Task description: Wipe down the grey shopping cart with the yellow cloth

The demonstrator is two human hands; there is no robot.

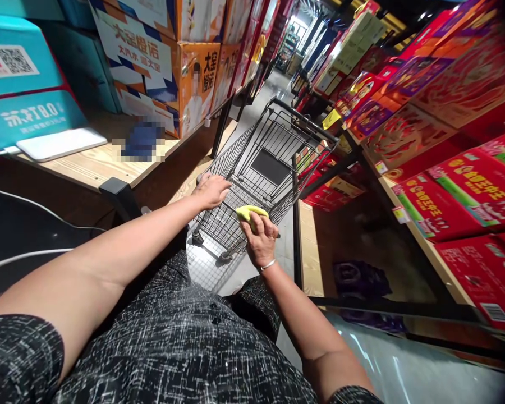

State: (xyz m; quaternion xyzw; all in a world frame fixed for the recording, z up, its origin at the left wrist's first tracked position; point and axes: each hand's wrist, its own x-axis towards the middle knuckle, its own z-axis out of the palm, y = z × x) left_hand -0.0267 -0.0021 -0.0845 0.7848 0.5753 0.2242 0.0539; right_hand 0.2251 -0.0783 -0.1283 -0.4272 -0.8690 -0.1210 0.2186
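Yellow-green cloth (244,212) was clamped in the fingers of the right hand (261,238), at the near end of the wire cart (271,166). The left hand (212,191) lay at its left corner; I cannot tell whether those fingers gripped. Edges of the left shelf (96,169) and right shelf (311,247) hemmed the cart closely; open aisle floor (273,86) stretched beyond.

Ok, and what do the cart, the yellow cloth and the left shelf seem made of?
Cart: metal, probably steel, dark finish, judging by the thin wire grid. Cloth: soft, matte fabric, bunched under the right hand; fibre unclear. Shelf: pale, smooth-looking wood or wood-look board, grain showing.
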